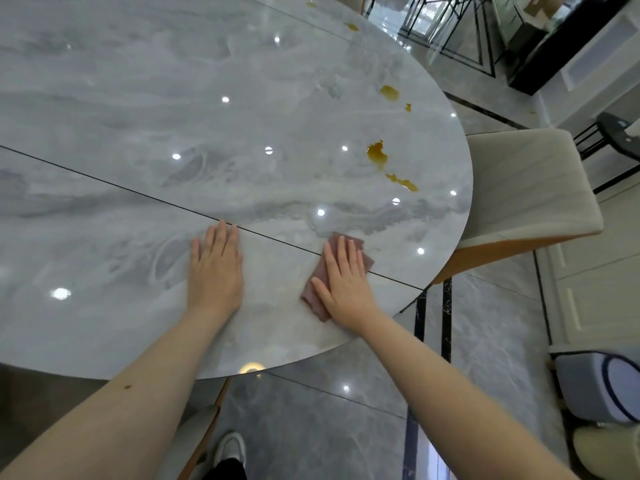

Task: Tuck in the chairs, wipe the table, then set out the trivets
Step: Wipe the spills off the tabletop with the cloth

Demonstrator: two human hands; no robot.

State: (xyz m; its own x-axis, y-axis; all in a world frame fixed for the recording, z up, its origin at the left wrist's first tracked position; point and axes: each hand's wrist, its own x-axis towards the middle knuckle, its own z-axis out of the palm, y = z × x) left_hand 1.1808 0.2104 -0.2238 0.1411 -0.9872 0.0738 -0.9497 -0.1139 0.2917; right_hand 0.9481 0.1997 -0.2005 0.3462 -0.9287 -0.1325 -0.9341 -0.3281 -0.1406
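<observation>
Glossy grey marble table (173, 98) with amber spills (379, 155), both hands' fingers flat, right hand (343, 275) on pink cloth (320, 271), left hand (216, 265) bare.

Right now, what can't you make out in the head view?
- Cloth: mostly hidden under the right hand.
- Table: left and far parts cut off by the frame.
- Chair: seat front hidden under the tabletop.
- Trivets: none in view.
</observation>
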